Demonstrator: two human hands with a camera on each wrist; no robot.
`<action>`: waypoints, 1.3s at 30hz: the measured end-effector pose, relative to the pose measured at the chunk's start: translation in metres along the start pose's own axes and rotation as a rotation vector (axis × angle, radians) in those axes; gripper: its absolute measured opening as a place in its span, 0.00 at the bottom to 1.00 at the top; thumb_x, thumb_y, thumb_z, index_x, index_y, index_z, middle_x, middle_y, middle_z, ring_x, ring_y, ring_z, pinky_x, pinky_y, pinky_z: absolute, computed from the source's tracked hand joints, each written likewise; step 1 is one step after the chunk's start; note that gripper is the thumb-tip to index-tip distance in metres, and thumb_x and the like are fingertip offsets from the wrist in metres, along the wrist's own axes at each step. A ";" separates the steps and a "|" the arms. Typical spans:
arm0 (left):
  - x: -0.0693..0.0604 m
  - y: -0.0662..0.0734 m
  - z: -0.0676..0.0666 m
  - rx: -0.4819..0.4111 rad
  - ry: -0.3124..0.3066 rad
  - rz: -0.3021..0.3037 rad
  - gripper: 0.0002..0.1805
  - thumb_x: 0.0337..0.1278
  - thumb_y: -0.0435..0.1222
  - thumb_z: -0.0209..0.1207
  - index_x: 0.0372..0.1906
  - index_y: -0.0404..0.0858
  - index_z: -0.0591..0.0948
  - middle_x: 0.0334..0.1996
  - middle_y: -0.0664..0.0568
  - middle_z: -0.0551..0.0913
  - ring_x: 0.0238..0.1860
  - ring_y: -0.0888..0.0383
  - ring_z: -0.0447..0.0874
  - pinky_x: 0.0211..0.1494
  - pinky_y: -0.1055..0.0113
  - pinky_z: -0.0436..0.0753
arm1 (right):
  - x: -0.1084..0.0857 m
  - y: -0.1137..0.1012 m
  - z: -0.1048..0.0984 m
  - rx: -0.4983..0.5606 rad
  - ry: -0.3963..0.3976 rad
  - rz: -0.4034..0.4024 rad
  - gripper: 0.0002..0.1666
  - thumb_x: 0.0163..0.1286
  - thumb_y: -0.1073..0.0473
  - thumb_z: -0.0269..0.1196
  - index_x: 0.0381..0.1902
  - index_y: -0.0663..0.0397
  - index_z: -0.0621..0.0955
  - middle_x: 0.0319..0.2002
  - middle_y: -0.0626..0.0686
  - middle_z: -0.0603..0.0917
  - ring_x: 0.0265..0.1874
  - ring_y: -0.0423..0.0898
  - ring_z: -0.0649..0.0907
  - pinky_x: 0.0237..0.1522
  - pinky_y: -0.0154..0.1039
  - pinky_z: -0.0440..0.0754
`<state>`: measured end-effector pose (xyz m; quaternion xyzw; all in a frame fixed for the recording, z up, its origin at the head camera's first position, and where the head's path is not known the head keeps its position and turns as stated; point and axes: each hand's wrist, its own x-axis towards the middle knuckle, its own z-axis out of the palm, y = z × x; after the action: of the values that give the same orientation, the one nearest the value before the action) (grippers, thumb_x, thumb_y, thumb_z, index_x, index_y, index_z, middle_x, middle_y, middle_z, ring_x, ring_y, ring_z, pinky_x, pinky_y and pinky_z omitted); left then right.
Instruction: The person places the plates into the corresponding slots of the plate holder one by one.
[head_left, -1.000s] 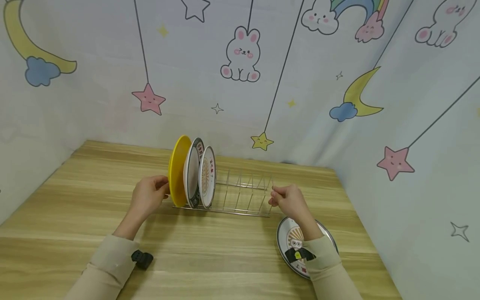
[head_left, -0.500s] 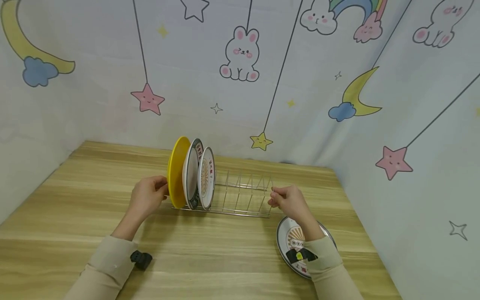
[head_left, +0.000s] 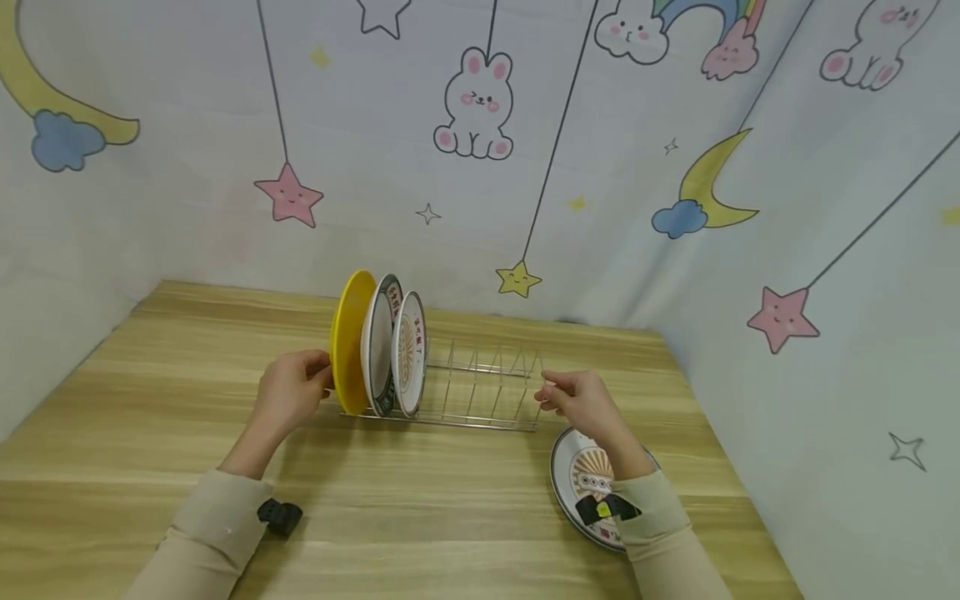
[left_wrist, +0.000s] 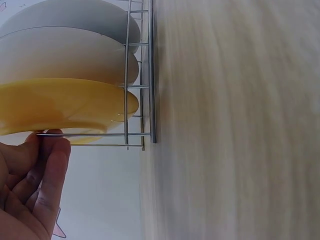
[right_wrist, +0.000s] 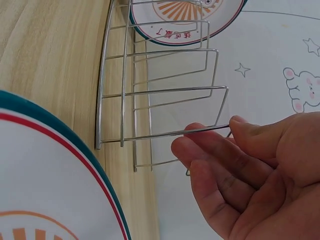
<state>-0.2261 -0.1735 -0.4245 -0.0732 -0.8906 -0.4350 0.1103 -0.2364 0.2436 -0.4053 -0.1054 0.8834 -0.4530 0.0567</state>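
Observation:
A silver wire dish rack (head_left: 480,426) stands on the wooden table, held at both ends. My left hand (head_left: 292,387) pinches the end wire at its left, beside a yellow plate (head_left: 351,350) standing on edge. To the right of that plate stand a dark-rimmed white plate (head_left: 381,350) and a white plate with an orange ray pattern (head_left: 409,354), both upright in the slots. My right hand (head_left: 585,404) pinches the rack's right end wire between thumb and fingers, as the right wrist view shows. The slots near that hand hold no plates.
Another patterned plate (head_left: 566,475) lies flat on the table (head_left: 420,517), partly hidden beneath my right forearm. Behind the rack hangs a white curtain (head_left: 375,108) with cartoon prints, and it continues along both sides. Black straps with cameras circle both wrists.
The head view has shifted slightly, so the scene sits a little further left. Both hands keep their grip on the rack's ends, and the plates stay in their slots.

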 end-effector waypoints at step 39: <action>0.000 0.001 -0.001 -0.015 -0.031 -0.039 0.11 0.70 0.30 0.54 0.46 0.26 0.83 0.37 0.38 0.86 0.33 0.49 0.86 0.34 0.63 0.87 | -0.060 0.042 -0.025 0.011 0.093 0.002 0.27 0.76 0.65 0.56 0.70 0.68 0.67 0.58 0.64 0.79 0.55 0.59 0.81 0.52 0.40 0.81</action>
<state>-0.2256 -0.1735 -0.4235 -0.0634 -0.8903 -0.4424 0.0874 -0.1888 0.3012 -0.4241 -0.0832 0.8827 -0.4623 0.0165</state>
